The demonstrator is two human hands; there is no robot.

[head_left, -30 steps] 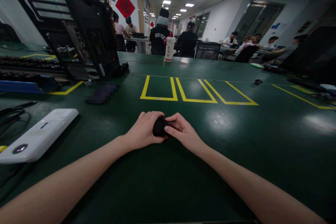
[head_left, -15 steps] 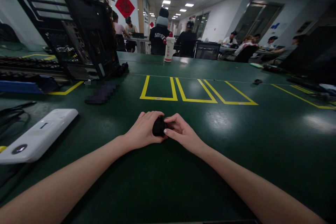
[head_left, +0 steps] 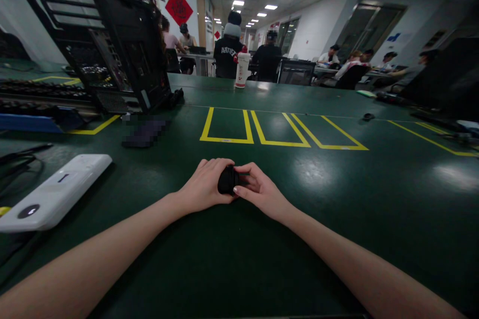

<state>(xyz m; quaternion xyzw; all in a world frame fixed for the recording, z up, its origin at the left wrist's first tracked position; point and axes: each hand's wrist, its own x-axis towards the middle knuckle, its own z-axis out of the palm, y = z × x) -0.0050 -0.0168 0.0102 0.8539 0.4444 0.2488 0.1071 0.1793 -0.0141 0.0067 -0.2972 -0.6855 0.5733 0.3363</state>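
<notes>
Between my two hands, low over the green table (head_left: 239, 259), is a small black round object (head_left: 226, 181). My left hand (head_left: 205, 183) wraps round its left side, fingers over the top and thumb below. The fingertips and thumb of my right hand (head_left: 261, 189) pinch its right edge. Fingers cover part of the object, so I cannot make out what it is.
At the left lie a white device (head_left: 62, 187), black cables and a blurred dark item (head_left: 145, 133). Behind them stands a black computer case (head_left: 123, 55). Yellow tape frames (head_left: 226, 140) and a white cup (head_left: 242, 71) are ahead. People sit beyond.
The fingers of my right hand have shifted slightly on the black object, and a little more of its right edge shows. My left hand keeps its hold.
</notes>
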